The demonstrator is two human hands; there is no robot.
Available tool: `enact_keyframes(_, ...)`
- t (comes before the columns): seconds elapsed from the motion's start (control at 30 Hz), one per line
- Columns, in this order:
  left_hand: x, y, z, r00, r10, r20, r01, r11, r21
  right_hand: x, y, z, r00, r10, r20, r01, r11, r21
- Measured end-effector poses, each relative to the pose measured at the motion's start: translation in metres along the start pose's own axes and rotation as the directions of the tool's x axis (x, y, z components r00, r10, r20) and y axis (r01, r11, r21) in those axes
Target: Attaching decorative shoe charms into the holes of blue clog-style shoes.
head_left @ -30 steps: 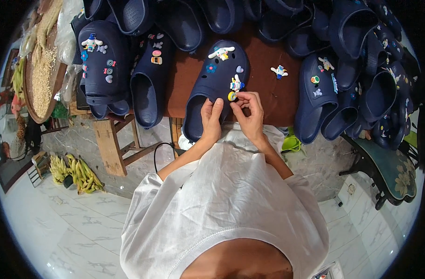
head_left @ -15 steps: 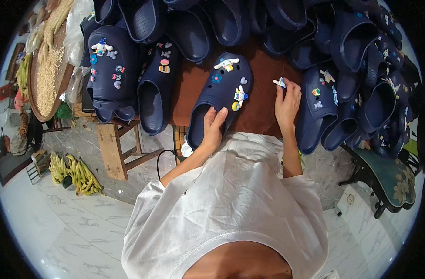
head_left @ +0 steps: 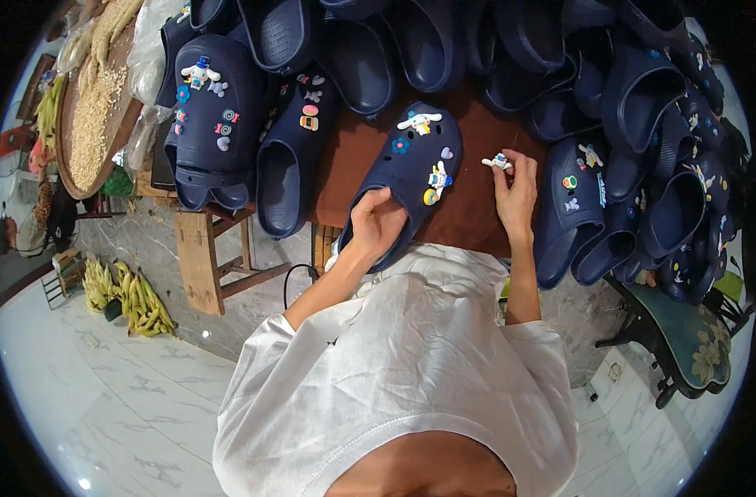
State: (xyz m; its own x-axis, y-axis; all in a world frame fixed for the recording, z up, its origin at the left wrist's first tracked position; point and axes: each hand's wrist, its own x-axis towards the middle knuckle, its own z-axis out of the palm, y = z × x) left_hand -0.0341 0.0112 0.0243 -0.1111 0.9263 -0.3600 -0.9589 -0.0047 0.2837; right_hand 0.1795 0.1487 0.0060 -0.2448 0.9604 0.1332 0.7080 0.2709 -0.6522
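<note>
Left hand [head_left: 380,222] has been slid deeper into its clasped navy clog [head_left: 413,168], flanked by decorated clogs [head_left: 202,137], toe away, long axis slanted right; character charm [head_left: 499,161] pinched by right hand [head_left: 515,190].

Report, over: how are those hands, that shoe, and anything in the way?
Left hand at opening of charm-studded blue clog; right fingers touching white charm, apart to its right. Other clogs crowd both sides, none between charm and clog.

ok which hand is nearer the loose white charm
Right hand: its thumb and finger are on the charm. The left hand is well left of it, at the middle clog's opening.
</note>
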Motion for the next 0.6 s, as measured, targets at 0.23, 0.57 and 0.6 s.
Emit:
enact_keyframes(0.23, 0.009, 0.013, 0.019, 0.987, -0.064, -0.145, 0.046, 0.991, -0.127, 0.003, -0.018, 0.007, 0.990, -0.072, 0.119, 0.064, 0.995, 0.073)
enact_keyframes(0.57, -0.008, 0.009, 0.026, 0.969, -0.110, -0.221, 0.081, 0.987, -0.136, -0.006, -0.003, 0.009, 0.986, 0.110, 0.127, -0.130, 0.978, 0.162)
enact_keyframes(0.6, -0.010, 0.009, 0.029, 0.972, -0.092, -0.218, 0.065, 0.990, -0.127, -0.009, -0.001, 0.013, 0.989, 0.084, 0.124, -0.110, 0.968, 0.224)
